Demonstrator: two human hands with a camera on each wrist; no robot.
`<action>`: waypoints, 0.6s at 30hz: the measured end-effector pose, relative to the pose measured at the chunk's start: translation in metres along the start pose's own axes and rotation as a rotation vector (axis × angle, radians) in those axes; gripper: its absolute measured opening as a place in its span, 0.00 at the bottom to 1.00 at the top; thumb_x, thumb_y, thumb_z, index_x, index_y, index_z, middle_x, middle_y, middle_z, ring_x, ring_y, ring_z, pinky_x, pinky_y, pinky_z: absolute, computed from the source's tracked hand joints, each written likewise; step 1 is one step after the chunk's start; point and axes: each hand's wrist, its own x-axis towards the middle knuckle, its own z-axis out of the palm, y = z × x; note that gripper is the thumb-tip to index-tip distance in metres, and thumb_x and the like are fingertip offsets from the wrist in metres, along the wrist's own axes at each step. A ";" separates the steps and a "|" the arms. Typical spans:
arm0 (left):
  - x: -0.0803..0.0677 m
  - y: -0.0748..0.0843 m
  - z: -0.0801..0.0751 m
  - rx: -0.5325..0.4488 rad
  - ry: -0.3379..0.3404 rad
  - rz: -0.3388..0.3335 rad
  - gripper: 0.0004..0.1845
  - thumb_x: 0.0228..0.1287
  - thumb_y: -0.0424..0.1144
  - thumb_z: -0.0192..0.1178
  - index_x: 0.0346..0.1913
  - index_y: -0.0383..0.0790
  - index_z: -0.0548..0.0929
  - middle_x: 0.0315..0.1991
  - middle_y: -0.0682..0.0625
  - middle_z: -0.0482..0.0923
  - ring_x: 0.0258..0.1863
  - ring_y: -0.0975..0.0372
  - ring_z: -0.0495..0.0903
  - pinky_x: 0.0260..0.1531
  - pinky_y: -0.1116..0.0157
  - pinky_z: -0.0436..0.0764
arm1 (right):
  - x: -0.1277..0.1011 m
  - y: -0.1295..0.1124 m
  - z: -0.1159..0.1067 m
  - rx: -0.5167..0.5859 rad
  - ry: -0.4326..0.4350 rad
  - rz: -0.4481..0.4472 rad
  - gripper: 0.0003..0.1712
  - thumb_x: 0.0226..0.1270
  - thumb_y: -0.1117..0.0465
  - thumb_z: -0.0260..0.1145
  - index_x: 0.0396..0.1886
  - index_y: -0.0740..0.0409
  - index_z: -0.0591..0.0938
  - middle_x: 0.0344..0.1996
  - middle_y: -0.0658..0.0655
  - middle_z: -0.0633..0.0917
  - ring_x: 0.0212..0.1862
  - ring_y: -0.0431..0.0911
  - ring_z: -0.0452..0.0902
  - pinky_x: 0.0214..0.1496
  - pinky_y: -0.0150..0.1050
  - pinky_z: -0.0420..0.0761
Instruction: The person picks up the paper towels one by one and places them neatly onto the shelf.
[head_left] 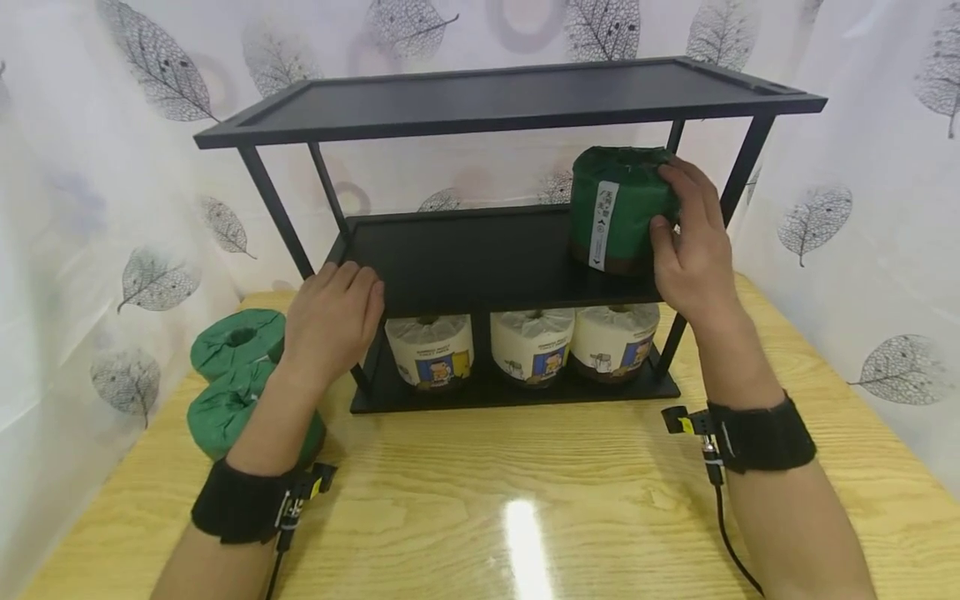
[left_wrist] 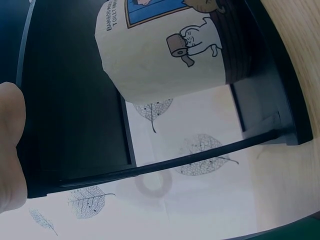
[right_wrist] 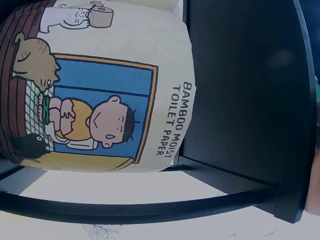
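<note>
At the right end of the middle shelf, in the head view, my right hand (head_left: 693,242) holds a green-wrapped toilet paper roll (head_left: 626,204). Fingers lie over its upper right side and the thumb against its front. The roll stands upright with a white label strip facing me. My left hand (head_left: 333,312) grips the left front corner of the black shelf rack (head_left: 465,262), its fingers bent over the middle shelf. In the left wrist view only part of that hand (left_wrist: 10,147) shows beside the shelf edge. The right wrist view catches a sliver of the right hand (right_wrist: 314,187).
Cream toilet paper rolls (head_left: 431,354) with cartoon prints stand on the rack's bottom shelf. Two green-wrapped rolls (head_left: 236,342) sit on the wooden table (head_left: 450,492) at left, partly behind my left forearm. The rack's top panel (head_left: 510,96) overhangs the middle shelf.
</note>
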 end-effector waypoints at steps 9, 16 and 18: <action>0.000 0.001 0.000 -0.006 0.021 0.000 0.23 0.78 0.43 0.40 0.34 0.31 0.79 0.29 0.38 0.78 0.27 0.46 0.74 0.24 0.53 0.72 | 0.000 0.002 0.005 -0.092 0.061 -0.095 0.27 0.71 0.62 0.49 0.69 0.63 0.69 0.70 0.64 0.68 0.77 0.56 0.55 0.80 0.48 0.50; 0.000 0.000 0.000 -0.005 0.006 -0.008 0.23 0.78 0.43 0.40 0.34 0.31 0.79 0.29 0.38 0.78 0.27 0.46 0.74 0.23 0.53 0.72 | 0.001 0.000 0.006 -0.101 0.074 -0.098 0.27 0.71 0.62 0.49 0.68 0.63 0.70 0.69 0.64 0.69 0.75 0.57 0.56 0.80 0.47 0.49; 0.000 0.000 0.000 -0.006 0.008 -0.009 0.23 0.78 0.43 0.40 0.34 0.31 0.79 0.29 0.39 0.78 0.26 0.46 0.73 0.23 0.53 0.71 | 0.001 -0.001 0.006 -0.107 0.073 -0.102 0.27 0.71 0.62 0.49 0.68 0.63 0.70 0.69 0.64 0.69 0.75 0.57 0.57 0.80 0.47 0.49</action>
